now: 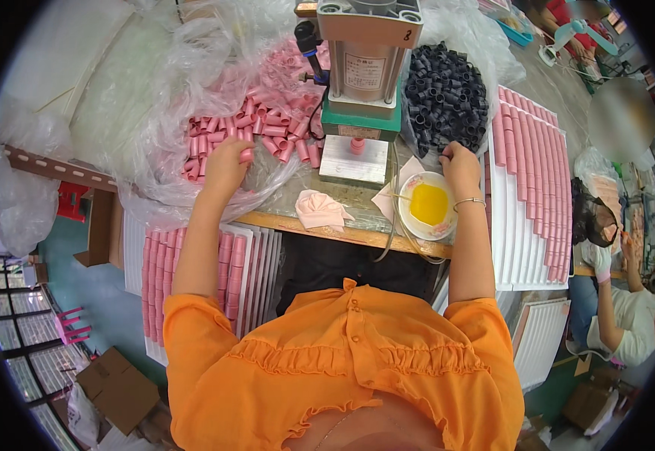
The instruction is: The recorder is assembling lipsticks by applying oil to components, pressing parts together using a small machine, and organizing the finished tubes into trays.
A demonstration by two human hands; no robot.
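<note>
At the near edge of a heap of glossy pink tubes point(276, 129), my left hand point(224, 167) has its fingers closed on one pink tube point(247, 155). My right hand point(460, 167) is at the near edge of a pile of short black sleeves point(448, 90). Its fingers are curled together, and whatever they grip is hidden. Between the hands stands a bench press point(365, 71) with a green block. Beneath it, a pink piece point(357, 146) sits on a silver metal block point(353, 161). A bowl of yellow liquid point(418, 229) lies just below my right hand.
A folded pink cloth point(320, 210) lies near the table's front edge. White ridged trays with rows of pink tubes stand at the right point(527, 188) and lower left point(163, 259). Clear plastic sheeting point(169, 98) surrounds the pink heap. A co-worker point(628, 319) sits at the right.
</note>
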